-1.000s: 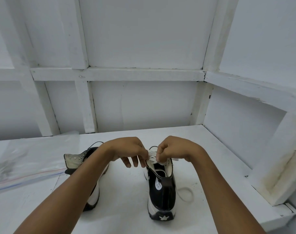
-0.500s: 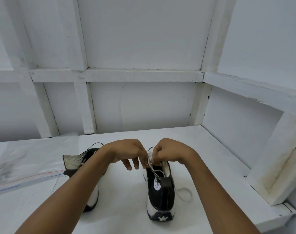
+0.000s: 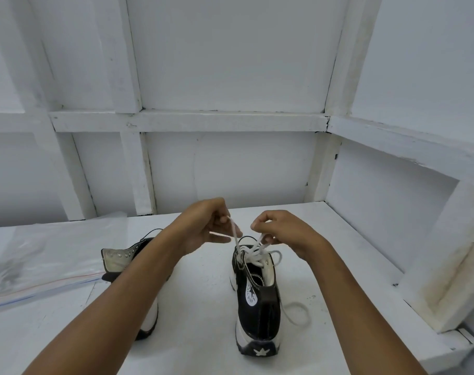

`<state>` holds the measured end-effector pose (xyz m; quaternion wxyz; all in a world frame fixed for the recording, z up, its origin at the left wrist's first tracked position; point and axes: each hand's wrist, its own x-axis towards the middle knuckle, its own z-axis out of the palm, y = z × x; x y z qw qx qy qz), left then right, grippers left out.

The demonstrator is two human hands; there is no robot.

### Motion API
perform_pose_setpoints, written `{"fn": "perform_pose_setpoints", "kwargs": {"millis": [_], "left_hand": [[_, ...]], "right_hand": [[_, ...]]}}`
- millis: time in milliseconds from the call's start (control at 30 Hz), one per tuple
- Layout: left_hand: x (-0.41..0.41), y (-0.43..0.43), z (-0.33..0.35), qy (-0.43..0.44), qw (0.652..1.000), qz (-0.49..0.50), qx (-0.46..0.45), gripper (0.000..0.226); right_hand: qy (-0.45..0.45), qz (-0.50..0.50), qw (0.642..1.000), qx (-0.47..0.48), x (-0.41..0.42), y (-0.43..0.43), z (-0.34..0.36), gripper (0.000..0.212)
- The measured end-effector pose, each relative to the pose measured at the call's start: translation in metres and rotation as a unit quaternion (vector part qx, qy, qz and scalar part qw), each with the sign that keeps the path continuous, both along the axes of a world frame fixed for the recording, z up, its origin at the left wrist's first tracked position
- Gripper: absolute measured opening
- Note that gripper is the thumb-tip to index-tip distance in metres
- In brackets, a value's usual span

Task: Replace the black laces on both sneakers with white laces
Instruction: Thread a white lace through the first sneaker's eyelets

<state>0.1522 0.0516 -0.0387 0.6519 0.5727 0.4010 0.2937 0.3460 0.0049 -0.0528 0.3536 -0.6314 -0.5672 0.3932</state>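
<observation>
On the table (image 3: 200, 336) a shoe (image 3: 257, 301) stood heel nearest, its white lace (image 3: 253, 251) drawn up from the collar, one strand pinched in the left hand's (image 3: 203, 228) curled fingers, another in the right hand's (image 3: 283, 234), the second shoe (image 3: 119, 259) beside it, partly under the left forearm.

Single wide-angle view from the person's head, which faced forward and down over both forearms; the table (image 3: 203, 307) lay close below, the left hand (image 3: 203, 228) and right hand (image 3: 284, 234) sat near mid-frame, and the panelled wall (image 3: 230, 63) filled the upper half of the frame
</observation>
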Motion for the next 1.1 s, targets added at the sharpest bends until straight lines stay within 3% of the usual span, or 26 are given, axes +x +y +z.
{"fn": "perform_pose_setpoints", "kwargs": {"millis": [33,100,200,300,400,467,567,667,733,800,967,1100], "left_hand": [[0.001,0.0,-0.001,-0.046,0.998,0.008,-0.04,0.028],[0.002,0.002,-0.004,-0.045,0.997,0.021,-0.058,0.031],[0.0,0.008,-0.012,0.097,0.995,0.007,0.01,0.027],[-0.004,0.003,-0.015,0.286,0.947,-0.103,0.103,0.014],[-0.008,-0.004,-0.013,0.334,0.909,-0.219,0.121,0.02],[-0.01,-0.004,-0.012,0.316,0.914,-0.212,0.138,0.018],[-0.009,0.0,-0.011,0.234,0.955,-0.109,0.146,0.022],[-0.008,0.001,-0.01,0.079,0.992,-0.05,0.084,0.019],[-0.006,0.0,-0.009,-0.032,0.999,-0.03,0.012,0.022],[-0.005,-0.002,-0.009,-0.076,0.996,-0.019,-0.036,0.026],[-0.002,-0.001,-0.018,0.096,0.995,0.004,0.031,0.023],[-0.002,-0.005,-0.026,0.243,0.965,-0.062,0.071,0.009]], "right_hand": [[0.005,-0.004,1.0,0.003,0.001,0.0,-0.001,0.011],[0.014,-0.014,1.0,0.011,0.003,0.001,-0.001,0.011],[0.027,-0.038,0.998,0.034,0.007,0.001,0.001,0.01],[0.039,-0.044,0.998,0.039,0.012,0.002,0.0,0.011],[0.041,-0.019,0.998,0.035,0.013,0.0,-0.002,0.01],[0.025,0.024,0.999,0.029,0.014,-0.002,-0.003,0.015],[-0.002,0.099,0.995,-0.003,0.017,-0.006,-0.004,0.029],[-0.023,0.13,0.991,-0.032,0.02,-0.008,-0.005,0.036],[-0.031,0.124,0.991,-0.043,0.022,-0.009,-0.005,0.037],[-0.04,0.114,0.992,-0.048,0.025,-0.01,-0.006,0.039],[-0.048,0.117,0.99,-0.067,0.033,-0.016,-0.007,0.031],[-0.009,0.094,0.989,-0.116,0.037,-0.019,-0.014,0.031]]}}
